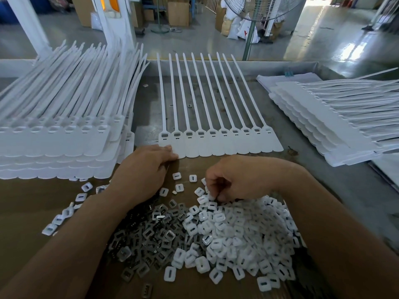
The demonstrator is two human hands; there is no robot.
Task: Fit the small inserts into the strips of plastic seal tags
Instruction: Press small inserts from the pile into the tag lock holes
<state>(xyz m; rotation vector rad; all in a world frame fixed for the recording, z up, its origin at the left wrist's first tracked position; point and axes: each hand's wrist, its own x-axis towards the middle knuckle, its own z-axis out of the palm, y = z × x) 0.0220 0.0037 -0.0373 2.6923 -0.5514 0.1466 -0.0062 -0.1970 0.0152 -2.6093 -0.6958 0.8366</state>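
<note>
On strip (218,146) corner: left hand (142,169) presses; right hand (235,180) pinches inserts (237,227).

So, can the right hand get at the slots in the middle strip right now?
Probably yes. The right hand pinches at the white inserts just short of the strip; only a few loose inserts lie between. The left hand only presses the strip's left corner, leaving the slots uncovered.
</note>
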